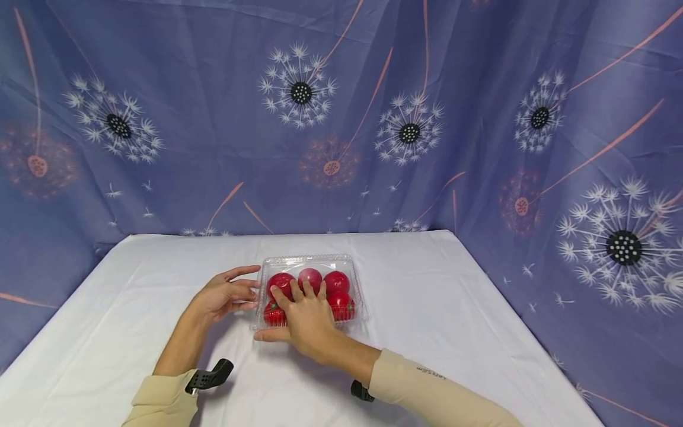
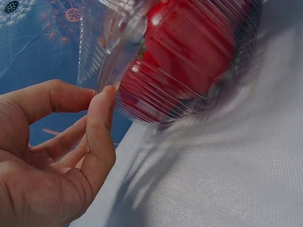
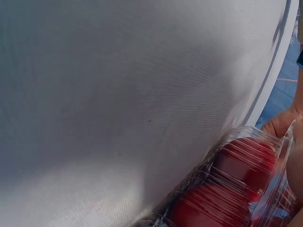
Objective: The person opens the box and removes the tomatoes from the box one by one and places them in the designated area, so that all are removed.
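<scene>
A clear plastic clamshell container (image 1: 306, 259) sits on the white table, its lid down over several round red fruits (image 1: 336, 281), some with green stem ends. My right hand (image 1: 309, 323) lies across the top of the lid, palm down with fingers spread. At the container's left side is my left hand (image 1: 221, 296). The left wrist view shows the thumb and index finger of that hand (image 2: 42, 184) pinching the container's rim, near its ridged wall (image 2: 156, 104). Ridged plastic and red fruit (image 3: 246, 163) appear at the lower right of the right wrist view.
A white cloth (image 1: 437, 320) covers the table. Behind and beside it hangs a blue curtain (image 1: 213, 118) with dandelion prints. Black wrist mounts (image 1: 213, 375) sit at both beige sleeves (image 1: 421, 379).
</scene>
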{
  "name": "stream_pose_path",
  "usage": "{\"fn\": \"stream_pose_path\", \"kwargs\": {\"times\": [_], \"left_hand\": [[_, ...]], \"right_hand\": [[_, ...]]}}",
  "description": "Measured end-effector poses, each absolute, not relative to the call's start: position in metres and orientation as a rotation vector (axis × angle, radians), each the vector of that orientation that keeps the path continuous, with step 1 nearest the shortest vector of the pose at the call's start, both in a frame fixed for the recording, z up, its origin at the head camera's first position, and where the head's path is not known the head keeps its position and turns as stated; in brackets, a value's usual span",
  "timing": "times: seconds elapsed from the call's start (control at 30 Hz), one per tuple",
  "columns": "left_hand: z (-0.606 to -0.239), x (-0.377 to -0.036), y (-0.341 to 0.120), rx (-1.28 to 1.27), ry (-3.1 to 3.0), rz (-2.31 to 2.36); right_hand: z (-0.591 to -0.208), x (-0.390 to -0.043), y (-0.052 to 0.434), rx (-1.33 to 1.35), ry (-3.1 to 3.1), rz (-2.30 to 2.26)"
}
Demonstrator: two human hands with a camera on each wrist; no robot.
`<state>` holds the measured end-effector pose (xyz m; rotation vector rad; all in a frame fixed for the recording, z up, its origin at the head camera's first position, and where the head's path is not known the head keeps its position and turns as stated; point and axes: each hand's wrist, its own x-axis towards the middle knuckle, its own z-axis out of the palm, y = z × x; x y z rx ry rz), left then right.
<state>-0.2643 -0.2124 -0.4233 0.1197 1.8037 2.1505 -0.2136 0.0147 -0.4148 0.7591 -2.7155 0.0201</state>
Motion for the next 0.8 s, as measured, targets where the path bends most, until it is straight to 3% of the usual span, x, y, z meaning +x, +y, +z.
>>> {"fn": "stream_pose_path", "kwargs": {"times": [0.8], "left_hand": [[-0.4235,-0.2632,-0.2133,0.116,1.798,2.159]], "right_hand": [[-0.4158,-0.2146,0.0079,0.697,-2.709,-0.036]]}}
